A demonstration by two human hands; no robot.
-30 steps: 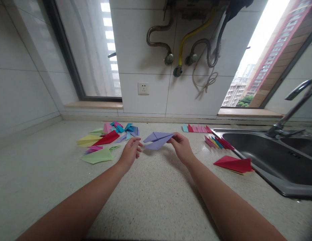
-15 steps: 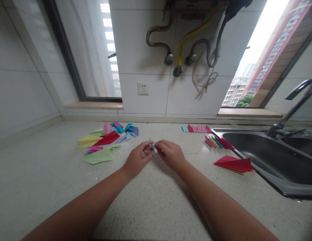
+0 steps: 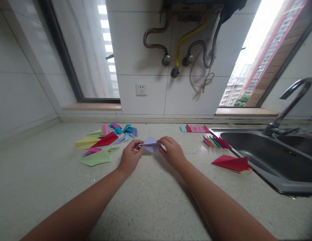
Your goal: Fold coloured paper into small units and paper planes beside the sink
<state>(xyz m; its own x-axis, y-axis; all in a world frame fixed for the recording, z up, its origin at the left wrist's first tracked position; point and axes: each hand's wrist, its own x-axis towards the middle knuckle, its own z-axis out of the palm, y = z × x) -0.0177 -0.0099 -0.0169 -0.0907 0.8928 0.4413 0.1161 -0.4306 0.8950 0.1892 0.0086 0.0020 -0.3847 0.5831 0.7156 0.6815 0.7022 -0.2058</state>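
Observation:
A folded piece of lavender paper (image 3: 151,145) stretches between my two hands above the middle of the counter. My left hand (image 3: 131,154) pinches its left end between thumb and fingers. At the right end, my right hand (image 3: 171,149) grips the paper the same way. The paper looks spread, with a ridge across it and points above and below. Left of my hands lie a light green paper plane (image 3: 96,158), a red paper plane (image 3: 105,139) and a yellow paper plane (image 3: 86,142).
A steel sink (image 3: 258,160) with a faucet (image 3: 284,110) is set in the counter at right. Beside it lie a red paper plane (image 3: 232,163), a fan of coloured folded papers (image 3: 216,142) and a row of folded papers (image 3: 196,128). Blue and purple folded papers (image 3: 128,130) lie back left.
My hands have moved apart, and the lavender paper, mostly hidden between my fingers before, is now spread out between them. The whole view has shifted slightly.

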